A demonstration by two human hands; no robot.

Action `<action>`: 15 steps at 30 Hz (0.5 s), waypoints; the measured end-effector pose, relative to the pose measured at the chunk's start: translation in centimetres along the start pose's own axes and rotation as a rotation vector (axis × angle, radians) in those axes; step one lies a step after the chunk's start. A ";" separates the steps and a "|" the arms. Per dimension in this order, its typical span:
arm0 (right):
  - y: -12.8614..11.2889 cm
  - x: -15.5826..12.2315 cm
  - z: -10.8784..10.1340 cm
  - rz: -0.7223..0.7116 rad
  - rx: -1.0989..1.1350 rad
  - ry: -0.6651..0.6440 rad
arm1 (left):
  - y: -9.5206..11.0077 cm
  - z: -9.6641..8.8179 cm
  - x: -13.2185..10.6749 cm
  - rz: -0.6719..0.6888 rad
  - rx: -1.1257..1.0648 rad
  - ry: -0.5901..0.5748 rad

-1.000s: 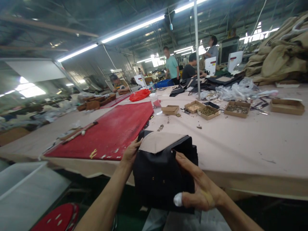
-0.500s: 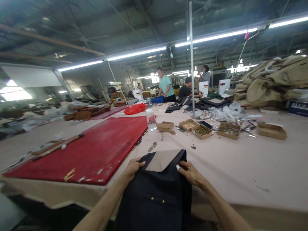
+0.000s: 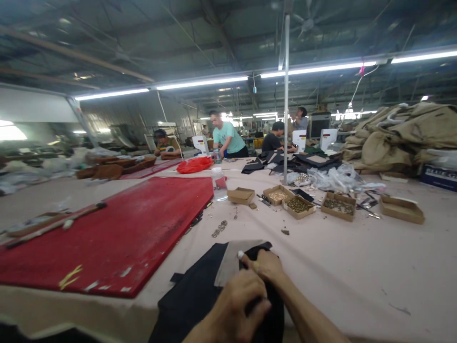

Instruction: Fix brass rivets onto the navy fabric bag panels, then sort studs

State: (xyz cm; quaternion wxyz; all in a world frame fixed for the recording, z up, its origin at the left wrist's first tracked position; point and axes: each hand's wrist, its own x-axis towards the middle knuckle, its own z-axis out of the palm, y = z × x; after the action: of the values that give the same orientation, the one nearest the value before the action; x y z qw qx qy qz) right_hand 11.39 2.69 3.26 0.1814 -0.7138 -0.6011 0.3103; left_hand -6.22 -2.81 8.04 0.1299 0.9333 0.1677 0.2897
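Reference landmark: the metal pole. Well to the right of the pole, a dark blue box is displaying white capital letters on its side; these are reading "BLUE G", with the lettering running out at the edge of the view. Just right of the pole, a white machine head is bearing a red label and a small yellow mark; any characters on them are remaining too small to read. Farther right of the pole, a second white machine head is showing a similar red label, its print likewise appearing illegible.
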 end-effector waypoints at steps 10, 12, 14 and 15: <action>0.9 -1.1 -1.1 -0.051 0.207 -0.022 | 1.4 -0.1 -1.3 -0.317 0.449 -0.412; 2.5 -2.9 -1.0 -0.164 0.480 -0.019 | 0.8 -1.9 -0.9 -0.522 0.428 -0.447; 4.2 -4.4 -0.8 -0.199 0.596 -0.041 | -0.3 -2.8 -1.1 -0.620 0.403 -0.451; 5.0 -5.0 -0.6 -0.202 0.620 -0.060 | -0.9 -3.0 -1.4 -0.658 0.389 -0.452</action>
State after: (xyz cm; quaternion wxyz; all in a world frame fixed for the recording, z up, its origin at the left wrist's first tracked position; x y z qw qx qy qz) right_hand 15.08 -3.18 1.73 0.4023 -0.5519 -0.5507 0.4800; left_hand -9.29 -2.10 9.40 0.0706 0.8772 0.4746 -0.0155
